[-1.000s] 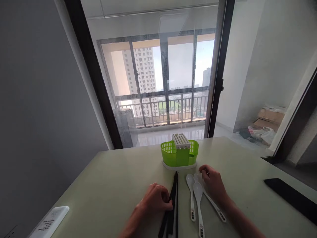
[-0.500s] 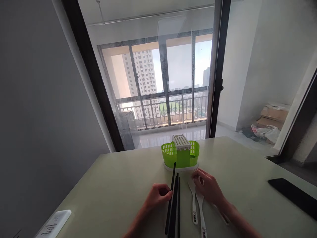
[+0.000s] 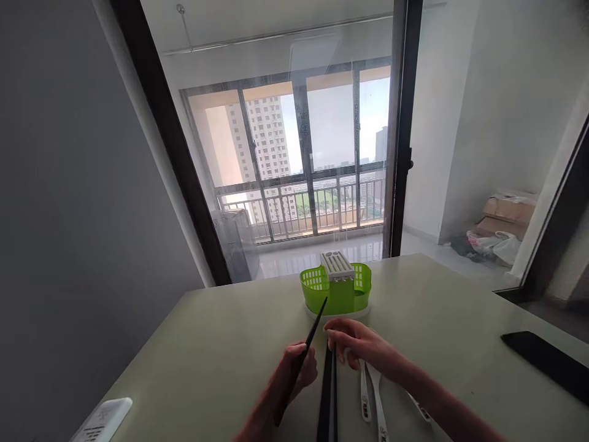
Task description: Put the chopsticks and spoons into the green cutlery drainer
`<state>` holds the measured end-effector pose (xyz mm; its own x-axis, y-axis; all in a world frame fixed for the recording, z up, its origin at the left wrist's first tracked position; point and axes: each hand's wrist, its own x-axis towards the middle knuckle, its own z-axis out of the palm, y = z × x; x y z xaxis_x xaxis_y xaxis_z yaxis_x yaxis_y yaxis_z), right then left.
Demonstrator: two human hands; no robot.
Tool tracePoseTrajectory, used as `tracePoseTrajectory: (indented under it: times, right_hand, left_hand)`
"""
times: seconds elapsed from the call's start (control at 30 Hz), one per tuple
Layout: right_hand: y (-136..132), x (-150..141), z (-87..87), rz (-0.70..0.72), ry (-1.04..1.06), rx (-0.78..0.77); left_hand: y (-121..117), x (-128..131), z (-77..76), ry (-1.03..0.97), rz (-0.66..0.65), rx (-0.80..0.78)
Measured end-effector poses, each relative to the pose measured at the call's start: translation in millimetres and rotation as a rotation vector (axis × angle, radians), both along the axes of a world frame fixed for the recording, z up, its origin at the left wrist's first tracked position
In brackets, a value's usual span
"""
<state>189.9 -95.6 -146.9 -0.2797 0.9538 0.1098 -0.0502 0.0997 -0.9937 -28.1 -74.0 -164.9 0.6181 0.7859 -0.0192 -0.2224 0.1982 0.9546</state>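
My left hand (image 3: 297, 371) is closed around a black chopstick (image 3: 315, 322), lifted off the table and slanting up toward the basket; I cannot tell whether a second one lies against it. Below and to the right, more black chopsticks (image 3: 327, 393) lie on the table. My right hand (image 3: 352, 344) hovers over their far ends, fingers loosely bent and apart, with nothing visible in them. Under the right wrist lie white spoon-like utensils (image 3: 378, 399) with printed handles, their heads partly hidden. Behind both hands stands a green utensil basket (image 3: 341, 298) with a white slotted top (image 3: 338, 265).
The pale table (image 3: 221, 344) ends at a glass sliding door. A black flat object (image 3: 547, 362) lies at the right edge, and a white printed item (image 3: 105, 417) at the lower left. Cardboard and bags (image 3: 501, 227) sit on the floor beyond.
My left hand has raised the chopstick from the table and tilted it. My right hand has moved left, from above the white utensils to the chopsticks' far ends.
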Motion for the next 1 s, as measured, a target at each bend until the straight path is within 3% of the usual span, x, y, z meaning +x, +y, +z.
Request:
tracePoseTrajectory:
  times: [0.1, 0.2, 0.4, 0.47, 0.57, 0.63, 0.7, 1.0]
  right_hand:
    - [2.0, -17.4, 9.4, 0.089, 0.067, -0.059]
    - [5.9, -29.9, 19.0, 0.087, 0.096, -0.032]
    - [14.9, -29.8, 47.9, -0.048, -0.038, 0.189]
    - [13.7, -24.5, 59.1, -0.099, -0.135, 0.294]
    - [9.4, -19.7, 70.2, -0.138, -0.297, 0.459]
    - [8.5, -20.2, 71.4, -0.136, -0.387, 0.538]
    - [10.4, -22.5, 68.7, -0.133, -0.456, 0.588]
    - [19.3, -24.2, 59.8, -0.171, -0.583, 0.64]
  left_hand:
    - [-0.7, -3.0, 2.5, -0.102, -0.089, -0.056]
    - [1.0, -6.2, 0.4, -0.123, -0.126, -0.063]
    - [8.7, -9.9, -3.3, -0.09, -0.072, -0.017]
    - [10.1, -10.7, 0.4, -0.033, -0.016, 0.066]
    - [9.5, -9.4, 6.7, 0.249, 0.127, 0.351]
    - [8.1, -7.2, 8.1, 0.404, 0.212, 0.516]
    - [7.3, -5.2, 6.9, 0.436, 0.245, 0.572]
    - [12.2, -4.9, -6.0, 0.469, 0.35, 0.579]
